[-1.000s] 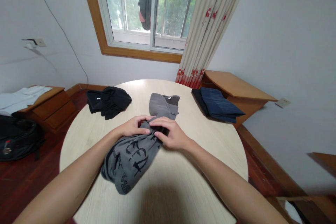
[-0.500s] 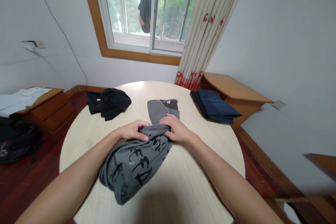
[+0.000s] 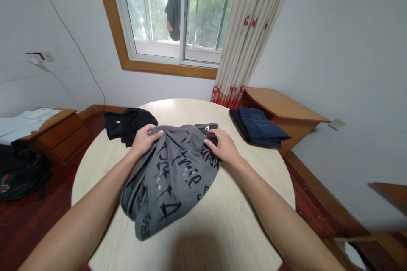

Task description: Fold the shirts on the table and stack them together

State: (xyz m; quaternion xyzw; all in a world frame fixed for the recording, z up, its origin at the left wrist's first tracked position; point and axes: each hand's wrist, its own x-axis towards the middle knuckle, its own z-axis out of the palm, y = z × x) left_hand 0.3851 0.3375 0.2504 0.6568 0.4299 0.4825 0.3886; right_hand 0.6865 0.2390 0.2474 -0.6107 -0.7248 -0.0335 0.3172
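Observation:
A grey shirt (image 3: 178, 169) with black lettering lies bunched on the round pale table (image 3: 248, 203), its lower left end folded over and hanging toward the near side. My left hand (image 3: 144, 140) pinches the shirt's upper left part between thumb and fingers. At its upper right, my right hand (image 3: 225, 146) is closed on the cloth beside the dark collar area, where a small white label shows. Between the two hands the cloth is spread, with creases running down from the left grip. My left fingertips lie partly behind the fabric.
Crumpled black clothing (image 3: 130, 123) sits at the table's far left, close to my left hand. Folded dark blue and black clothes (image 3: 262, 129) are stacked at the right edge. Behind them stands a wooden desk (image 3: 286, 103); a curtain (image 3: 251, 38) hangs beside the window.
My hands have moved apart, the left to the left and away from me, the right slightly right. The shirt is spread wider between them, and more of its lettering shows.

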